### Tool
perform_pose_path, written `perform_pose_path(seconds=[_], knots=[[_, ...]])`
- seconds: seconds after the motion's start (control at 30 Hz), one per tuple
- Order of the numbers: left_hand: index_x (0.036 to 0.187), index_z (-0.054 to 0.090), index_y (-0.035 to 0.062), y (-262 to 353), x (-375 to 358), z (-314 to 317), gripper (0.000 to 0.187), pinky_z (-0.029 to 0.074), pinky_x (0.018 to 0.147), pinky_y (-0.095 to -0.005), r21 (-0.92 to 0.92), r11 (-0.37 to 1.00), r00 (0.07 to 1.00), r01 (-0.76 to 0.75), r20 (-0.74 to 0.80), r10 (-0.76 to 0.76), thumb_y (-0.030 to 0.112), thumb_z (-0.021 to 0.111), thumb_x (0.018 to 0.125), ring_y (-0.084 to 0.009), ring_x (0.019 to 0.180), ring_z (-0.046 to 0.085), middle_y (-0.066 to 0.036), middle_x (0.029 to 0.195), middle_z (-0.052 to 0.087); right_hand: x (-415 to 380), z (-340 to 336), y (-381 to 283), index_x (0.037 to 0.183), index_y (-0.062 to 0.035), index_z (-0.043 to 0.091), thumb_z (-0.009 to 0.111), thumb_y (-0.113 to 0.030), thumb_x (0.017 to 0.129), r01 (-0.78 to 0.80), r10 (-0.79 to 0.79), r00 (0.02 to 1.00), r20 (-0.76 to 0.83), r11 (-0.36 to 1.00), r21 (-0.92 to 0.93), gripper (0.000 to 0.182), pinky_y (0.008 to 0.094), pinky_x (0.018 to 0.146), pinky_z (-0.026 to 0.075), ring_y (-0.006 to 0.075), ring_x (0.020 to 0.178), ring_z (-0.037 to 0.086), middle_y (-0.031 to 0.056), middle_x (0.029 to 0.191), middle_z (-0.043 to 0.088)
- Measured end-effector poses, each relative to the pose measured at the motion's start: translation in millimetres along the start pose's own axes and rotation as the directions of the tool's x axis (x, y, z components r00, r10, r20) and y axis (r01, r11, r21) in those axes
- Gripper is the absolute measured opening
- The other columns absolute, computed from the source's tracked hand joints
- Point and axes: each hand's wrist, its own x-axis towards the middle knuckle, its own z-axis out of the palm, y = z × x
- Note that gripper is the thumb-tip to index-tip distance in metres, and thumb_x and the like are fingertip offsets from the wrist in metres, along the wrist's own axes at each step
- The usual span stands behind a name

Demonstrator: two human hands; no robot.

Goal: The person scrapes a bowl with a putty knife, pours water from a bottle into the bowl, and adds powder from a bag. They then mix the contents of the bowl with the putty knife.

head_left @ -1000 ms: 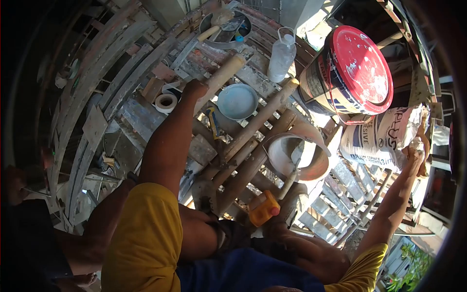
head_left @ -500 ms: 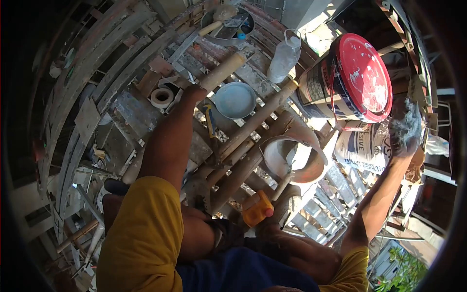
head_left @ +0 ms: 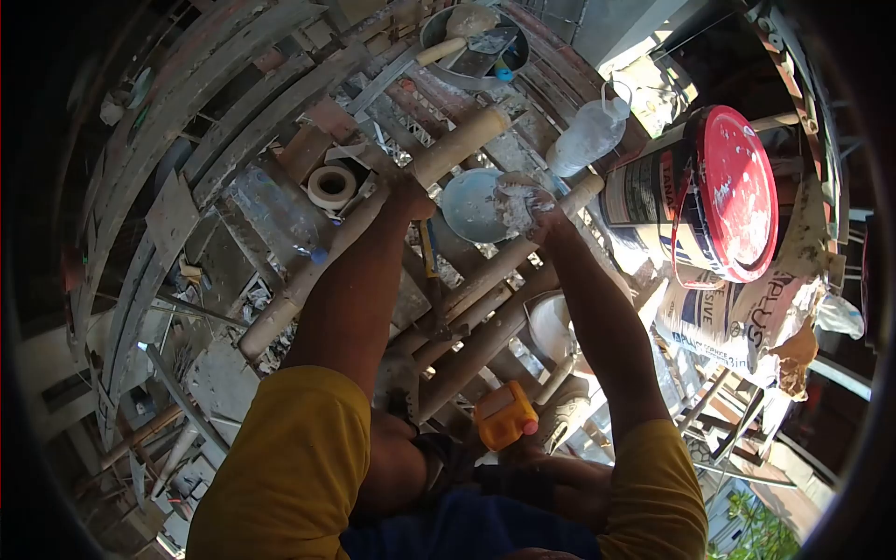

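Note:
My left hand (head_left: 412, 198) lies against a thick round wooden pole (head_left: 467, 142), just left of a bowl of pale, whitish-blue contents (head_left: 465, 203). Its fingers are out of sight beyond the back of the hand. Over the right side of this bowl is my right hand (head_left: 534, 213), coated white, with a clump of white powdery material (head_left: 513, 198) in its fingers. An open paper sack with printed lettering (head_left: 707, 317) stands at the right, below a bucket with a red lid (head_left: 737, 196).
A hammer (head_left: 430, 266) lies beside the bowl. Around it are a tape roll (head_left: 315, 189), a clear plastic jug (head_left: 590, 138), a basin with a trowel (head_left: 431, 42) and a yellow-orange bottle (head_left: 504, 415). Slats and poles with gaps form the platform.
My right hand has swung left from above the sack to the bowl, bringing white material with it. My left hand stays at the pole. The whole view has shifted slightly.

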Motion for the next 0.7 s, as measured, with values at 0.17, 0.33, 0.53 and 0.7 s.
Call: perform_pose_path(seconds=[0.17,0.33,0.53,0.7], knots=[[0.136,0.051,0.0016,6.3,-22.6,-51.2,0.071,0.019,0.109,-0.065,-0.099,0.995,0.957,0.008,0.291,0.021,0.043,0.057,0.078,-0.0463,0.14,0.022,-0.026,0.152,0.026,39.5,-69.8,32.9,0.126,-0.0009,0.052,0.056,-0.009,0.093,0.571,-0.286,0.819,0.497,0.496,-0.655,0.034,0.039,0.095,0.052,0.0247,0.109,0.062,0.0153,0.122,0.061],[0.136,0.051,0.0028,0.6,-24.1,-50.0,0.072,0.016,0.11,-0.0659,-0.158,0.987,0.963,-0.009,0.263,0.051,0.047,0.057,0.079,-0.0464,0.141,0.019,-0.026,0.152,0.025,98.0,-191.0,85.9,0.123,0.0016,0.054,0.056,-0.004,0.086,0.527,-0.242,0.775,0.584,-0.264,-0.808,0.038,0.0384,0.096,0.049,0.034,0.113,0.058,0.0185,0.124,0.058],[0.136,0.052,0.0051,-6.9,-17.5,-40.1,0.074,0.017,0.108,-0.0689,-0.086,0.988,0.925,-0.129,0.348,0.151,0.046,0.063,0.075,-0.0462,0.142,0.019,-0.024,0.153,0.026,112.3,-189.5,103.7,0.12,-0.0076,0.062,0.055,-0.001,0.078,0.38,-0.27,0.909,0.317,0.224,-0.898,0.043,0.038,0.103,0.042,0.0394,0.118,0.053,0.0203,0.126,0.055],[0.125,0.064,0.0098,-18.6,-14.1,-41.1,0.063,0.02,0.108,-0.0673,-0.214,0.951,0.924,-0.225,0.263,0.278,0.046,0.066,0.073,-0.0431,0.139,0.028,-0.021,0.148,0.036,110.2,-188.0,97.2,0.127,-0.0056,0.056,0.057,-0.003,0.083,0.32,-0.356,0.906,0.231,0.217,-0.922,0.044,0.0379,0.102,0.043,0.032,0.118,0.053,0.0169,0.125,0.058]])
